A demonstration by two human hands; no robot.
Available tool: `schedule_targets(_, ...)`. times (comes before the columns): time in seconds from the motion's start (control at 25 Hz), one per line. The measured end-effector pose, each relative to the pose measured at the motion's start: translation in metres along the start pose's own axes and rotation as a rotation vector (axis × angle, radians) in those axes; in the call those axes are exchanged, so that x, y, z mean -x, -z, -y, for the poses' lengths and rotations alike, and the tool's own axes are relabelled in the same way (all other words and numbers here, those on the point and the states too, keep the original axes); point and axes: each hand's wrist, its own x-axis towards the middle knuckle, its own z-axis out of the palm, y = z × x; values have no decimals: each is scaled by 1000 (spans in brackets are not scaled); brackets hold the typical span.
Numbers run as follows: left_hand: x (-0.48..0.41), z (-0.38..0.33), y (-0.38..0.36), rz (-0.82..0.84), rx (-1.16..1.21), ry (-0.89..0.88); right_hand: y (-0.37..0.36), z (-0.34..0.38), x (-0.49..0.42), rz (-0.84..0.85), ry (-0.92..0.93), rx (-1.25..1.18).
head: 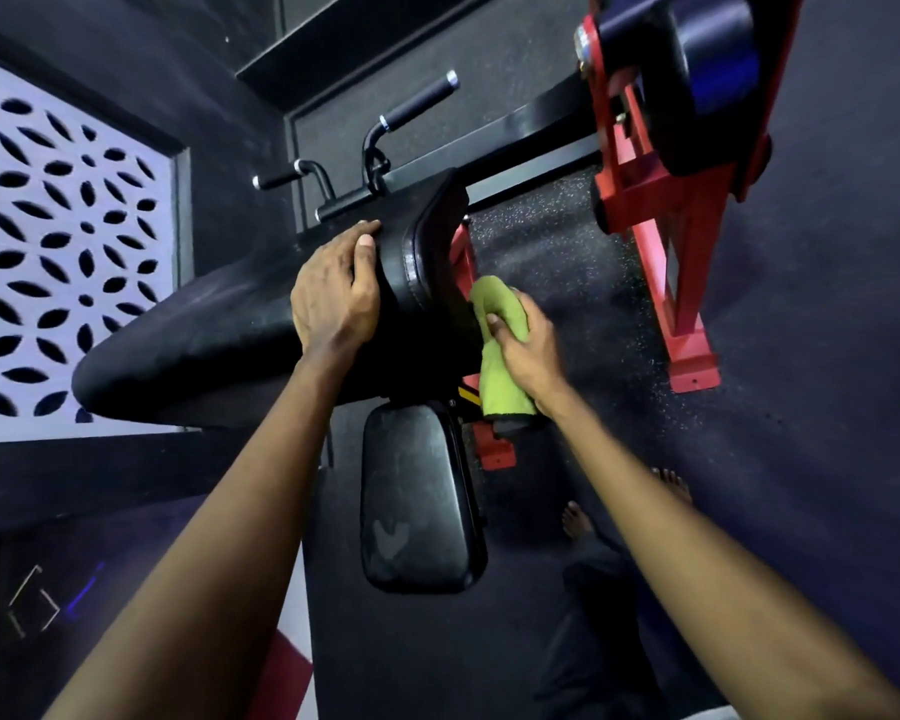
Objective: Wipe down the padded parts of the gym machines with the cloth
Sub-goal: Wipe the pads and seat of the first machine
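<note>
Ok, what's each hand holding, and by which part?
Right hand grips the green cloth at its bunched middle; left hand clasps the black pad by its end edge.

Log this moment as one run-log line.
step: wiping pad side | left hand: grips black pad edge | right hand: presses green cloth against pad | lower pad: smudges visible, untouched

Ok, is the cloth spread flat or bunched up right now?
Bunched up. The green cloth is crumpled in the right hand, pressed against the side of the black pad, its tail hanging below the hand.
</note>
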Motion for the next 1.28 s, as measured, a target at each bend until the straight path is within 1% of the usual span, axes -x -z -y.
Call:
schedule_targets(0.04,1,-2,-1,-3,-18,-10,4,28,12,-13,47,1)
schedule_targets(0.12,-1,-4,-2,-13,-46,-21,3,61,23,9,145,13)
schedule_targets(0.16,-1,-4,-2,-15,-55,-21,2,72,26,19,202,14)
schedule_targets(0.24,1,-4,-1,-22,-63,-21,-2,89,29,-20,321,28)
schedule_targets(0.32,1,-5,-3,-32,-63,-11,-7,101,12,-28,365,27)
schedule_targets(0.44,-1,-5,-3,-32,-63,-5,-8,118,-24,7,284,103)
schedule_targets(0.52,0,-5,-2,-36,-62,-3,-5,121,-21,30,259,117)
schedule_targets(0.68,0,-3,-4,-48,-44,-10,6,109,22,47,375,90)
schedule_targets(0.76,-1,-2,-2,-34,-35,-7,-1,111,4,18,417,102)
schedule_targets(0.84,-2,-2,-1,-1,-3,22,-12,119,-39,1,347,146)
schedule_targets(0.92,-8,-2,0,32,42,92,-17,125,-83,9,254,200)
schedule_targets(1.04,-17,-6,0,46,63,222,-14,121,-98,47,188,188)
schedule_targets(1.12,-19,-11,-1,29,26,249,-6,117,-70,105,226,133)
schedule_targets(1.2,-18,-15,-2,22,-3,245,6,117,-33,151,331,113)
schedule_targets(1.28,-19,-17,-2,10,-25,241,11,119,-30,179,406,140)
